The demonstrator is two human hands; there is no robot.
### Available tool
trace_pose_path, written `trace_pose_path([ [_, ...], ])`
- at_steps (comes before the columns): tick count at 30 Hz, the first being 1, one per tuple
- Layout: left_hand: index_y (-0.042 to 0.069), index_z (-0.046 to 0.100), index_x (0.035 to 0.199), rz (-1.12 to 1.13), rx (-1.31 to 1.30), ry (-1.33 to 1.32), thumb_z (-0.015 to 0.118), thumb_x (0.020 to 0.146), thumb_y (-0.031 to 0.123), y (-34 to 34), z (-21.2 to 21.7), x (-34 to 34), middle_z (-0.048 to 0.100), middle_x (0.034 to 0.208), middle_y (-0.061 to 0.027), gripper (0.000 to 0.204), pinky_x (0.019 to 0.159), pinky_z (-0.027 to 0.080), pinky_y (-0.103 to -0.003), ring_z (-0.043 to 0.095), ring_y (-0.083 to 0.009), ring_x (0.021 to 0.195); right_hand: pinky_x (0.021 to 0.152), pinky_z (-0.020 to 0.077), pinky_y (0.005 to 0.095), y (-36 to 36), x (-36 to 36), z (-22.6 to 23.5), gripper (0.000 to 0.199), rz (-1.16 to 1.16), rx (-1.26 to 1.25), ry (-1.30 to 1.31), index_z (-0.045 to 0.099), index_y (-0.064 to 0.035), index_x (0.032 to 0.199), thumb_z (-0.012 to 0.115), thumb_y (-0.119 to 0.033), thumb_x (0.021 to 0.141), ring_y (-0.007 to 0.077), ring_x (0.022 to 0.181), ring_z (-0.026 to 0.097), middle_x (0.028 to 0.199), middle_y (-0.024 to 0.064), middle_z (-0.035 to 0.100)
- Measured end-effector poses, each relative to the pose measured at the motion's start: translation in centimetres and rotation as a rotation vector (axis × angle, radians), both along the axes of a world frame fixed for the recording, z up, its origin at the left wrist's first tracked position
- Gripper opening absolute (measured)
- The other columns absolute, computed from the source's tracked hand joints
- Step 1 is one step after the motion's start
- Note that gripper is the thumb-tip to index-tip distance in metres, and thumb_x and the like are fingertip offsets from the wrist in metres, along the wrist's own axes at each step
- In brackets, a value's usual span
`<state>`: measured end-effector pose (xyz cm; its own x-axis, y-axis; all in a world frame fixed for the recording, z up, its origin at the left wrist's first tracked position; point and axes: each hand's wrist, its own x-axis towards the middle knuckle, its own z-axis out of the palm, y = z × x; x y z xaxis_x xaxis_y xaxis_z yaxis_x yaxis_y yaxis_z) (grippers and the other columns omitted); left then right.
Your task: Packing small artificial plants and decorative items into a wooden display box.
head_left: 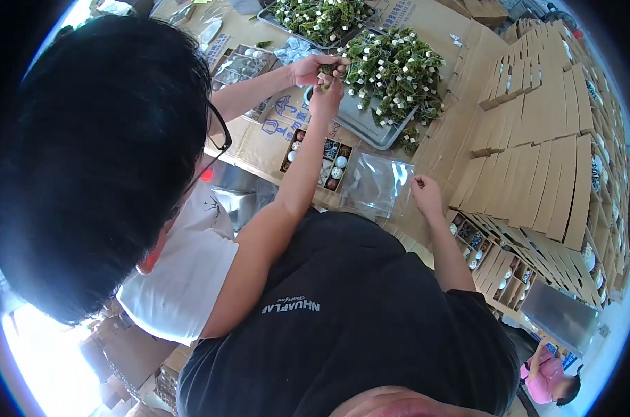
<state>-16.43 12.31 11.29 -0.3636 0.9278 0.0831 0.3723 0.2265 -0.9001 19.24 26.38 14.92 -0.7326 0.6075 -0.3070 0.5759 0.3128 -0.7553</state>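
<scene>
My right hand (427, 195) is closed, its fingertips curled together just beside the right edge of a clear plastic bag (374, 182). Whether the fingers pinch anything is too small to tell. My left hand does not show; a co-worker's bare arm crosses on that side. Left of the bag, partly behind that arm, is a divided box (338, 164) of white, brown and patterned balls. The co-worker's two hands (322, 78) hold a small greenish-brown piece beside a heap of green moss-like bits with pale cubes (395, 73).
The heap lies on a grey tray (374, 132), with a second heaped tray (322, 21) behind. Stacked cardboard dividers and ball-filled boxes (537, 160) rise along the right. The co-worker's head (100, 167) fills the left. Another person in pink (545, 375) is at lower right.
</scene>
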Motion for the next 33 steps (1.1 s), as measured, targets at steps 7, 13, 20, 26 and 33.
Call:
trace_pose_path([
  [7, 0.007, 0.052, 0.118, 0.367, 0.962, -1.103, 0.053, 0.087, 0.011, -1.0, 0.6, 2.1, 0.051, 0.119, -0.0168, 0.031, 0.061, 0.054, -0.041, 0.064, -0.0328, 0.087, 0.068, 0.0498, 0.0329, -0.1, -0.1, -0.6, 0.027, 0.003, -0.021, 0.008, 0.067, 0.0004, 0.091, 0.061, -0.026, 0.088, 0.0218, 0.071, 0.065, 0.077, 0.0121, 0.067],
  [13, 0.005, 0.058, 0.107, 0.123, -0.028, 0.201, 0.051, 0.084, 0.013, -3.8, 5.6, 4.9, 0.063, 0.095, -0.0081, 0.025, 0.069, 0.045, -0.032, 0.059, -0.0201, 0.077, 0.068, 0.0501, 0.0333, -0.5, -0.8, 0.3, 0.024, 0.060, 0.038, 0.005, 0.067, -0.0003, 0.090, 0.061, -0.024, 0.086, 0.0219, 0.072, 0.066, 0.078, 0.0125, 0.068],
  [20, 0.009, 0.067, 0.088, 0.212, 0.461, -0.748, 0.052, 0.084, 0.018, -5.7, 7.0, 3.6, 0.066, 0.083, -0.0016, 0.018, 0.075, 0.046, -0.024, 0.062, -0.0180, 0.088, 0.067, 0.0502, 0.0331, -1.4, -1.2, 0.7, 0.024, 0.073, -0.008, 0.007, 0.067, -0.0004, 0.089, 0.061, -0.024, 0.086, 0.0226, 0.072, 0.066, 0.078, 0.0129, 0.068],
  [26, 0.007, 0.057, 0.111, 0.504, 0.815, -1.155, 0.049, 0.091, 0.016, -2.6, 4.9, 5.5, 0.066, 0.086, -0.0046, 0.024, 0.065, 0.053, -0.037, 0.063, -0.0250, 0.098, 0.066, 0.0502, 0.0331, -1.1, 0.0, -0.4, 0.026, 0.050, 0.040, 0.031, 0.066, 0.0008, 0.089, 0.062, -0.024, 0.087, 0.0225, 0.069, 0.065, 0.076, 0.0128, 0.067],
  [33, -0.002, 0.059, 0.112, 0.062, 0.207, 0.129, 0.047, 0.092, 0.013, -3.8, 3.9, 3.5, 0.055, 0.116, -0.0105, 0.027, 0.099, 0.041, -0.032, 0.052, -0.0213, 0.107, 0.065, 0.0499, 0.0328, -1.5, -0.5, -0.1, 0.024, 0.079, 0.019, 0.066, 0.066, 0.0017, 0.088, 0.062, -0.022, 0.086, 0.0221, 0.069, 0.065, 0.075, 0.0136, 0.067],
])
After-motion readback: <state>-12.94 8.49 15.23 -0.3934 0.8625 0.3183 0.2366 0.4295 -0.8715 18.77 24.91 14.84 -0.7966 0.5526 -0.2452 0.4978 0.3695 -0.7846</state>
